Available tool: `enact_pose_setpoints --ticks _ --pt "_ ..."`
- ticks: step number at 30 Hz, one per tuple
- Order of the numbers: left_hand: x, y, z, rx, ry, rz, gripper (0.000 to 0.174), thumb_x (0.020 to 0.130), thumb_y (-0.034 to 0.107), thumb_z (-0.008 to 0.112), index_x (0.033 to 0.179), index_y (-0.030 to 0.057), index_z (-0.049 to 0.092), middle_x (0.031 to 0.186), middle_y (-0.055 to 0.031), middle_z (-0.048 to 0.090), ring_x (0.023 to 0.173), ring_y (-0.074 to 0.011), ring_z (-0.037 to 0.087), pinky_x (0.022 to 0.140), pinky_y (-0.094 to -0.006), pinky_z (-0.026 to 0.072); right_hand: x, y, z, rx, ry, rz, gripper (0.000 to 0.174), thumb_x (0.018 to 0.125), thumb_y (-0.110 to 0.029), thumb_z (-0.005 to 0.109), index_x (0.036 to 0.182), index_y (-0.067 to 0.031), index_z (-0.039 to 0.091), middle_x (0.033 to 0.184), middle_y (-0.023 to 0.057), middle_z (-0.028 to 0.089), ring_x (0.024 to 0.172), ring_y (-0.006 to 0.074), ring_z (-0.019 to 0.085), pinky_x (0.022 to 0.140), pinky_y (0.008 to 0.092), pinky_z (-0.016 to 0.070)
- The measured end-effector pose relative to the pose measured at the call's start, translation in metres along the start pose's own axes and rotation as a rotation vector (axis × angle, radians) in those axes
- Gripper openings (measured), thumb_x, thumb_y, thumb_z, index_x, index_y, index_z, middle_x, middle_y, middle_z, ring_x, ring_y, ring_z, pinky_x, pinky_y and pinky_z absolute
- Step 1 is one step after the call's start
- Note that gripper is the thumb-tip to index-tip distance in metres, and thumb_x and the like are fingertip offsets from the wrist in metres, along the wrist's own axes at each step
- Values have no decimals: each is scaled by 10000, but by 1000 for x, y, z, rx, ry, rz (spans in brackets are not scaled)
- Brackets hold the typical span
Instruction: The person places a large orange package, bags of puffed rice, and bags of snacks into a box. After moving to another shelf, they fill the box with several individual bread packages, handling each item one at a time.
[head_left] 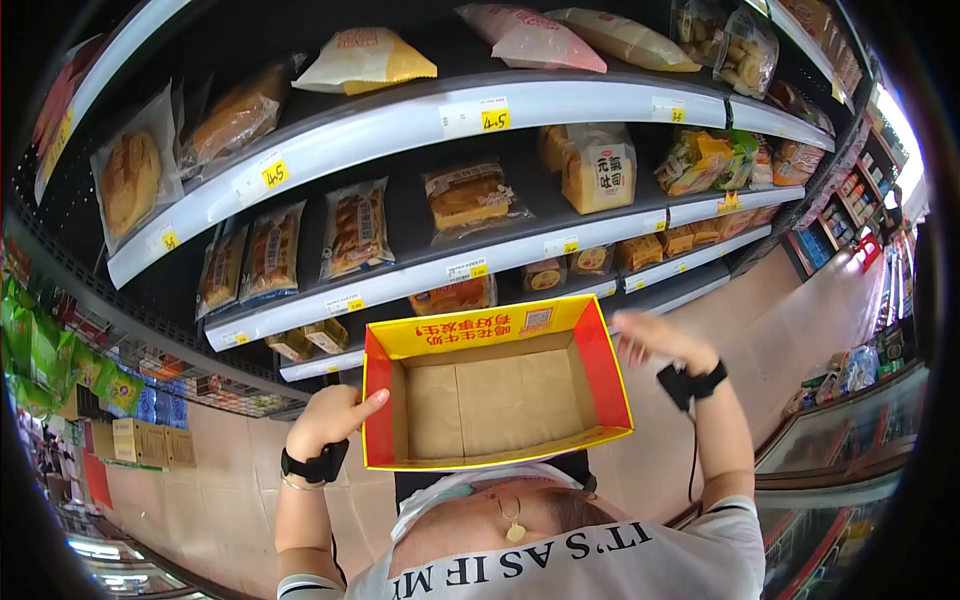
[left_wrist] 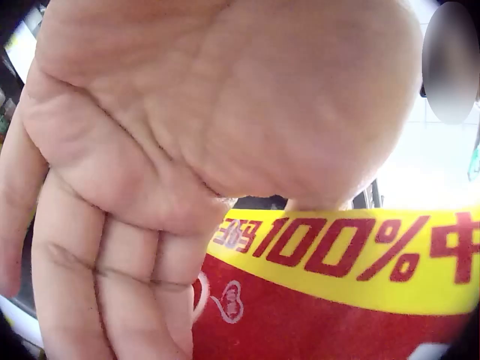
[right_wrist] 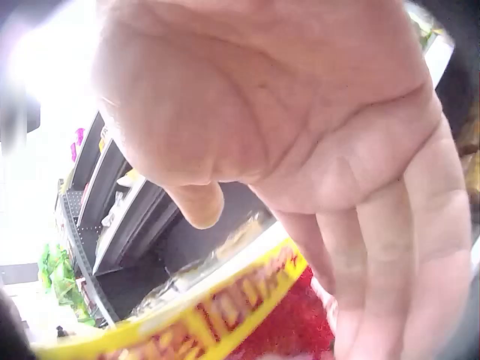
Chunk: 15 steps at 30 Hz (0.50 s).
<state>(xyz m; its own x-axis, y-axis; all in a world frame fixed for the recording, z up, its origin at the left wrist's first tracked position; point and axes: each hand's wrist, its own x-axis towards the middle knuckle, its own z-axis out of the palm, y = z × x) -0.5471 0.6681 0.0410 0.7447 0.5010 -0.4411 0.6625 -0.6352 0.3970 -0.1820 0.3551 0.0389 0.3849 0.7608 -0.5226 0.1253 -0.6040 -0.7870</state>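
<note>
A red-and-yellow cardboard box point(head_left: 604, 375) sits open side up in front of the person's printed shirt point(head_left: 560, 578), near the shelves point(head_left: 375, 148) of packaged bread point(head_left: 357, 230); what bears its underside does not show. The left hand point(head_left: 325, 418) pinches one side wall, thumb over the rim and fingers along the outside. The right hand point(head_left: 665, 342) has its fingers extended and loose just beside the opposite side; whether they touch it cannot be told. The step in hand looks like steadying the box, bare brown cardboard showing on its bottom. The next move seems to call for the left hand to hold it level while the right takes the other wall or reaches for the packaged bread.

Upside down on the box's yellow inner wall, beside a QR code point(head_left: 538, 318), red characters read 喝花生牛奶 有好事发生, a peanut-milk slogan. In the left wrist view, an outer yellow band shows 码100%中, its start behind the hand; the right wrist view blurs similar lettering. A toast loaf point(head_left: 605, 172) is labelled 元氣吐司. Inverted letters on the shirt read "IT'S AS IF M". Price tags point(head_left: 478, 118) line the shelf edges, their digits too small to trust.
</note>
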Motion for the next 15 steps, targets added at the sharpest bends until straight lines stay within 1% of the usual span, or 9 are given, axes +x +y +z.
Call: enact_pose_setpoints --ticks 3,5,7,9,10,11,13,14,15 --pt "-6 -2 -1 -184 -11 -34 759 843 678 367 721 -13 657 640 -138 636 644 -274 643 624 -358 482 25 -32 -52 39 348 -214 511 881 -417 570 1187 -19 478 852 68 582 770 112 588 519 233 471" --pt "-10 -3 -5 -217 3 -19 690 864 615 412 742 -19 654 639 -119 637 631 -237 641 607 -338 483 52 -49 -89 67 604 -317 503 857 -347 618 1201 -10 473 919 82 582 797 132 588 538 242 482" --pt "-12 -8 -5 -248 22 0 622 885 553 457 763 -25 652 639 -99 638 618 -200 640 589 -318 485 89 -60 -131 116 725 -349 535 849 -339 625 1249 -39 437 953 36 584 815 112 571 626 295 488" --pt "-14 -16 0 -462 160 46 436 898 385 556 814 -33 647 641 -77 629 602 -156 624 596 -270 484 112 -84 -146 147 826 -354 493 844 -323 638 1211 -37 475 922 33 587 806 114 567 635 290 481" --pt "-15 -14 -3 -515 176 22 264 888 233 608 882 -30 640 719 -61 641 667 -109 611 648 -237 483 122 -94 -152 177 917 -348 451 838 -306 651 1173 -36 514 890 30 590 797 116 562 644 285 475" --pt "-18 -13 -5 -509 189 25 264 888 233 608 882 -30 640 719 -61 641 667 -109 611 648 -237 483 133 -100 -159 183 918 -362 451 838 -306 651 1173 -36 514 890 30 590 797 116 562 644 285 475" --pt "-23 -8 -9 -656 194 161 229 894 194 599 915 -32 634 814 -58 653 760 -97 603 708 -244 485 162 -102 -173 158 861 -381 354 832 -271 667 1077 -26 592 867 42 616 817 134 566 697 279 460" --pt "-24 -7 -13 -688 142 161 200 895 147 593 966 -37 626 890 -46 654 832 -94 589 739 -256 485 193 -91 -187 139 909 -490 427 783 -238 720 1089 19 570 965 97 631 826 185 588 698 301 471" --pt "-25 -4 -17 -681 153 162 200 895 147 593 966 -37 626 890 -46 654 832 -94 589 739 -256 485 162 -114 -159 208 911 -478 331 784 -211 719 993 31 630 929 97 657 789 173 606 682 295 477"
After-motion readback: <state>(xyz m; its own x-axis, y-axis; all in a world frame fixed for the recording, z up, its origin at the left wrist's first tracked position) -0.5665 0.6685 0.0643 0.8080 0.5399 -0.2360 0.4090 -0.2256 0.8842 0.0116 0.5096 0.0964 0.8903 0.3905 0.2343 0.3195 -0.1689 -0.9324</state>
